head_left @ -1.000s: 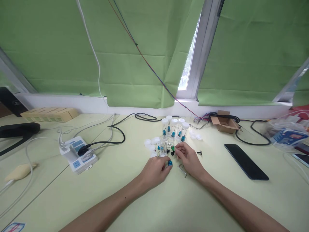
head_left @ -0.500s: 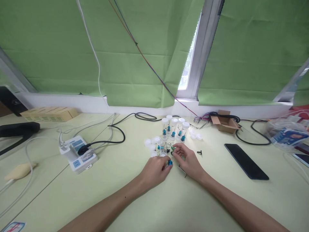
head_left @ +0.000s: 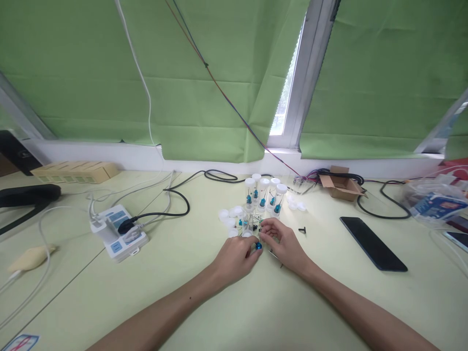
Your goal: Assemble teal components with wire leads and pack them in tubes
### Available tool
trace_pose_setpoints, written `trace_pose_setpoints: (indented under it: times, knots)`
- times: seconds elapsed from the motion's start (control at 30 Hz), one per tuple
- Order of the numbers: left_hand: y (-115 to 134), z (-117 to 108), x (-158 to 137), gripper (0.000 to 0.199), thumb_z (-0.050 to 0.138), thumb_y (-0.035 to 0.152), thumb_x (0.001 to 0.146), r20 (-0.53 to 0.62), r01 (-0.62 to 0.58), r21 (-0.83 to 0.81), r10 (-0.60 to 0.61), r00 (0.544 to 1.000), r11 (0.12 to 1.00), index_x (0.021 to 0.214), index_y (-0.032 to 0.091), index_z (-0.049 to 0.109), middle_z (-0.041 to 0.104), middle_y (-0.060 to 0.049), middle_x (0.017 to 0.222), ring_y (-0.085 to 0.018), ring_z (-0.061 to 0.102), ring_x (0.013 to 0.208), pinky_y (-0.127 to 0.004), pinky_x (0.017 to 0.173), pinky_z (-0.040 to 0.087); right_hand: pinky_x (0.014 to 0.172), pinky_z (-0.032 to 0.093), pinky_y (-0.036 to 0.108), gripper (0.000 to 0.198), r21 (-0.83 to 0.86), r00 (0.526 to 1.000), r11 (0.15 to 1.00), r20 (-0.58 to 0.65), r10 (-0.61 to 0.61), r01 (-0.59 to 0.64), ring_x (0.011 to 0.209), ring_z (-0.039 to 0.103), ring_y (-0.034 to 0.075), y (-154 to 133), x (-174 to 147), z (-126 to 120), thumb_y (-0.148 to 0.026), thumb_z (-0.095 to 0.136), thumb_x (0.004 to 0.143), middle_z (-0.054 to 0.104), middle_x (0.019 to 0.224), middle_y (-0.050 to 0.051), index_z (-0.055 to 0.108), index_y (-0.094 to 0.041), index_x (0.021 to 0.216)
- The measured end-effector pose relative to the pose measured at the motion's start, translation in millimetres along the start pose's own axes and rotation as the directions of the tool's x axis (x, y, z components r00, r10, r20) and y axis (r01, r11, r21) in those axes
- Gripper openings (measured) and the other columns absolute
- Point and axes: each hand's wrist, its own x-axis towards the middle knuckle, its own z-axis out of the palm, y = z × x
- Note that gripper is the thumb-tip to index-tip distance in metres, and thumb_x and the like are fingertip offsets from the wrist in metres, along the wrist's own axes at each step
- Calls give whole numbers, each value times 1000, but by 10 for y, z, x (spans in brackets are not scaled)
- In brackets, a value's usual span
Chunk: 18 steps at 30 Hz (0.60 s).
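My left hand (head_left: 236,253) rests on the table, thumb and forefinger closed on a small shiny blue round part (head_left: 259,245). Close by on its right, my right hand (head_left: 283,242) has its fingers curled together at the small loose pieces; whatever is in its fingertips is too small to make out. Under its edge lies a thin metal rod (head_left: 273,254), partly covered. Beyond both hands stand several clear tubes (head_left: 263,193) with white caps, holding blue parts. White round caps (head_left: 230,223) lie to the left of an uncapped clear tube (head_left: 247,225).
A black T-shaped piece (head_left: 302,230) lies right of my right hand, and farther right a black phone (head_left: 373,243). At the back sits an open cardboard box (head_left: 341,187). A white power strip (head_left: 122,236) with cables is on the left, and a black cable (head_left: 179,195) curls behind.
The blue part in my left fingers has turned and shifted slightly right. My right fingertips have moved a little, drawing closer together; the metal rod beside them is more covered.
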Motion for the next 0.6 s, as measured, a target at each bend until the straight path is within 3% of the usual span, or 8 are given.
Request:
trace_pose_setpoints:
  times: [0.6]
  knots:
    - [2,4,1,22,46,33,92,-6,-13,-12,13,1000,1000,86,19,62,60,0,62,-14,51,55,-26,53,30,74,54,34,12,-52,1000,998,3,-30,31,77,63,18,-18,-18,21,-24,59,89,66,85,4,57,-21,100]
